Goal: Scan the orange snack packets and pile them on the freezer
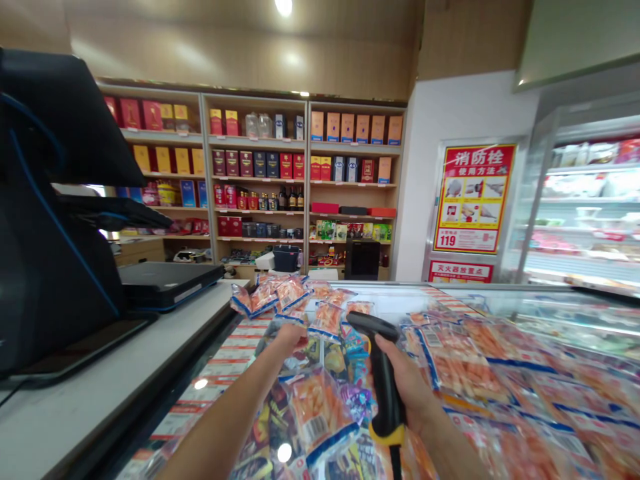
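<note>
A black and yellow barcode scanner stands upright in my right hand, which wraps round its handle. Its head points away and to the left, over the packets. My left hand reaches forward to the near side of a pile of clear, blue-edged packets of orange-pink food. Its fingers look curled, and what they hold, if anything, is hidden. One such packet lies just right of that hand. Another packet, with a barcode showing, lies between my forearms on the glass freezer top.
More food packets spread across the right side. A white counter at left carries a black scale and a checkout screen. Shelves of boxes line the back. A red fire-hydrant sign hangs beside a refrigerated case.
</note>
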`<act>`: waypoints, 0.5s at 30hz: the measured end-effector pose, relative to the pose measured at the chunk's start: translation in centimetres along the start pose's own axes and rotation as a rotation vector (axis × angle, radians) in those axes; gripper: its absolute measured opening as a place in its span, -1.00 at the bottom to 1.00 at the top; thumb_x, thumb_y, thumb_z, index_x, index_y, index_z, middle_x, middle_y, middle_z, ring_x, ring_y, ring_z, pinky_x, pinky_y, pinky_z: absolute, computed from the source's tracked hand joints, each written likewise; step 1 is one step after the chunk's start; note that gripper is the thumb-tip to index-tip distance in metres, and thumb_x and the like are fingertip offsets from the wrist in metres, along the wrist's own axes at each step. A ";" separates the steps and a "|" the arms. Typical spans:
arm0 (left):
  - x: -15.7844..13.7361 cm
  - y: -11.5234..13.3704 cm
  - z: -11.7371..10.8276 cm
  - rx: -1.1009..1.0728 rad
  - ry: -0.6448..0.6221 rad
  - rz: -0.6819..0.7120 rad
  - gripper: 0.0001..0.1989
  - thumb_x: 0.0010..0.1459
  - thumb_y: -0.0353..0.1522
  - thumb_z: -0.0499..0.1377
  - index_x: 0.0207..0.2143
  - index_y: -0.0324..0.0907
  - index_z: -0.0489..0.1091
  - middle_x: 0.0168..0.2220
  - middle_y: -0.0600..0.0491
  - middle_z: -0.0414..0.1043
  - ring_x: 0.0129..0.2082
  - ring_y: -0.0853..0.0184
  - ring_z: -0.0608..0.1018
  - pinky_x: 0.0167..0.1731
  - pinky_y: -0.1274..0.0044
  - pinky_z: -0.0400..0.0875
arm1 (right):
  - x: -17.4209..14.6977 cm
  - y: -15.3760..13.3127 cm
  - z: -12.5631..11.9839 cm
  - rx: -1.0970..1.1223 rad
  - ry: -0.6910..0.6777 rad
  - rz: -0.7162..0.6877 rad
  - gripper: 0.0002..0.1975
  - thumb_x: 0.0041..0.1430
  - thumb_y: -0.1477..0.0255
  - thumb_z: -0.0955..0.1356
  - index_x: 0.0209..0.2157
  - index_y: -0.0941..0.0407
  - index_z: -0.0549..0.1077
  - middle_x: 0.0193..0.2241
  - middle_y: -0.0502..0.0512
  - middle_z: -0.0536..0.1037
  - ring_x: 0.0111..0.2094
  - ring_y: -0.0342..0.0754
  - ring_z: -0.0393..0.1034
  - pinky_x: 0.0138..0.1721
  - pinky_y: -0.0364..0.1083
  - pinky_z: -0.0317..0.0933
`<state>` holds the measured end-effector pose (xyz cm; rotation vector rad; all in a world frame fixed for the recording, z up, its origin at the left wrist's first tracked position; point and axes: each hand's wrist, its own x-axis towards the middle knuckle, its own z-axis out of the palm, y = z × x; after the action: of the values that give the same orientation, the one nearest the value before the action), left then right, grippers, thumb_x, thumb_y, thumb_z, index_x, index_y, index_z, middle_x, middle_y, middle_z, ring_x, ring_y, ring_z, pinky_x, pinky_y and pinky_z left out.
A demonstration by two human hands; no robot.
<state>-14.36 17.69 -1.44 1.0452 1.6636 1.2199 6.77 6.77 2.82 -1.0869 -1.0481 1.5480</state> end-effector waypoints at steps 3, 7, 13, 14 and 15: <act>-1.5 0.1 -0.5 -0.079 -0.057 -0.095 -0.71 0.02 -0.32 0.00 -0.18 -0.24 0.21 -0.19 0.01 0.27 -0.27 0.34 0.38 -0.32 0.42 0.31 | -0.6 0.0 0.5 0.009 -0.057 0.055 -0.58 -0.16 0.09 0.22 -0.65 0.21 0.30 -0.80 0.00 0.31 -0.80 -0.26 0.16 -0.77 -0.26 0.06; -3.2 0.4 -1.1 -0.180 -0.032 -0.112 -0.71 0.03 -0.32 -0.01 -0.17 -0.24 0.20 -0.19 0.00 0.27 -0.29 0.37 0.38 -0.33 0.42 0.32 | -1.2 0.3 1.2 0.005 -0.097 0.106 -0.60 -0.14 0.11 0.21 -0.65 0.20 0.28 -0.81 -0.01 0.30 -0.80 -0.26 0.15 -0.79 -0.27 0.04; -5.1 0.6 -1.3 -0.259 0.032 -0.086 -0.72 0.04 -0.32 -0.02 -0.17 -0.23 0.20 -0.20 0.00 0.27 -0.29 0.38 0.38 -0.34 0.43 0.32 | -1.6 0.7 1.6 0.085 -0.143 0.114 -0.65 -0.10 0.15 0.21 -0.60 0.19 0.28 -0.80 -0.04 0.30 -0.80 -0.26 0.15 -0.80 -0.27 0.04; -5.3 0.5 -1.3 -0.263 0.042 -0.080 -0.72 0.04 -0.32 -0.02 -0.17 -0.23 0.20 -0.19 0.00 0.27 -0.29 0.37 0.38 -0.33 0.42 0.32 | -1.7 0.7 1.7 0.095 -0.148 0.114 -0.66 -0.10 0.16 0.21 -0.59 0.19 0.28 -0.80 -0.04 0.31 -0.80 -0.26 0.15 -0.79 -0.27 0.05; -5.4 0.5 -1.3 -0.267 0.052 -0.073 -0.71 0.03 -0.32 -0.02 -0.17 -0.23 0.20 -0.19 0.00 0.26 -0.28 0.37 0.38 -0.33 0.42 0.31 | -1.7 0.8 1.7 0.104 -0.152 0.113 -0.66 -0.10 0.17 0.22 -0.59 0.19 0.29 -0.79 -0.04 0.31 -0.80 -0.26 0.15 -0.79 -0.26 0.05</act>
<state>-13.67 12.34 -0.02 0.7891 1.5133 1.3861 5.23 4.74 2.78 -0.9831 -1.0096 1.7789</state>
